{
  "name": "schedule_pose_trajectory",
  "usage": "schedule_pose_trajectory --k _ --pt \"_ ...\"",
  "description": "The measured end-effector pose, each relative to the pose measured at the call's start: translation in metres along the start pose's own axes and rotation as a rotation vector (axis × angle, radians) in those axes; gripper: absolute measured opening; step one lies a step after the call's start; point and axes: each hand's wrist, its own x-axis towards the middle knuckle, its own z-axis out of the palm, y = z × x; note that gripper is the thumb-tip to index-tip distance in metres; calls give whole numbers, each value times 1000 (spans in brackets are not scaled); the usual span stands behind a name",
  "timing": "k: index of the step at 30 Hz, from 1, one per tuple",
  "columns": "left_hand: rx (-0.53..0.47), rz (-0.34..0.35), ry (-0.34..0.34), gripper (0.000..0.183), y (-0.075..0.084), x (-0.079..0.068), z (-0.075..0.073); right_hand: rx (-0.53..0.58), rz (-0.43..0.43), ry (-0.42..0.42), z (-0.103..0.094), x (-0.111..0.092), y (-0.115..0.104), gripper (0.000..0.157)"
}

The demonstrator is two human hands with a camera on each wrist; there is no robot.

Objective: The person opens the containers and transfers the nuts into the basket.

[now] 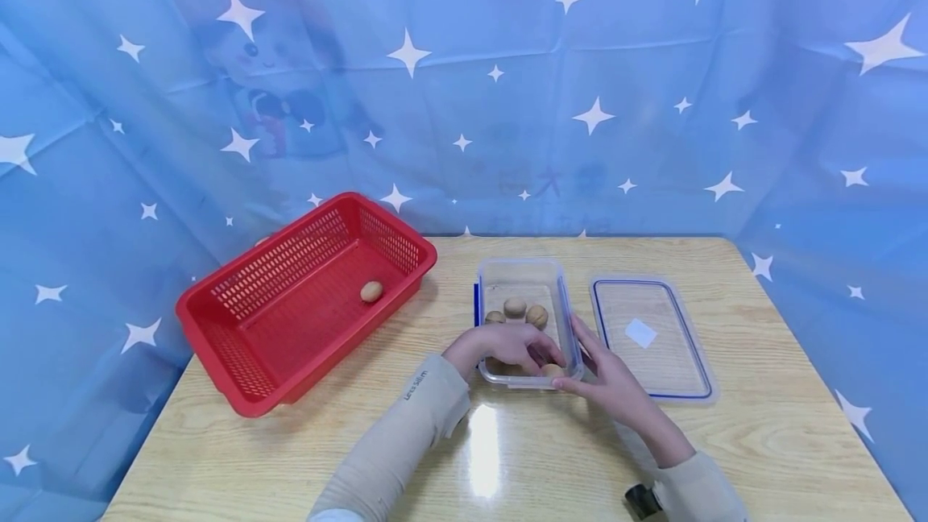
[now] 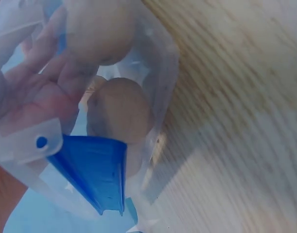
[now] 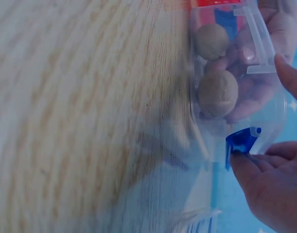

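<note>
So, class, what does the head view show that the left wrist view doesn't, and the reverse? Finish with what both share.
Only the head view: the red perforated plastic basket and the square white label on the clear, blue-edged lid.

Only the left wrist view: the palm side of the bare left hand, through the clear plastic box.

Both: that box, round tan walnut-like objects, a blue plastic latch, wood-grain table, blue star-patterned backdrop.

Left hand behind clear box wall, blue latch, blurred, seemingly walnuts
</note>
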Motion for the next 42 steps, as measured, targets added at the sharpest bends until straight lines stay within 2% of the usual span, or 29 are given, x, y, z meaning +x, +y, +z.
schedule_pose_trajectory --k 17,26,42 --pt "-78 0 30 39 -3 5 3 2 4 -3 -1 1 -2 99" --pt "-84 4 48 38 -5 6 5 -5 9 -2 0 0 -1 99" --pt "-123 42 65 38 -1 4 3 -1 8 0 -1 -1 -2 99"
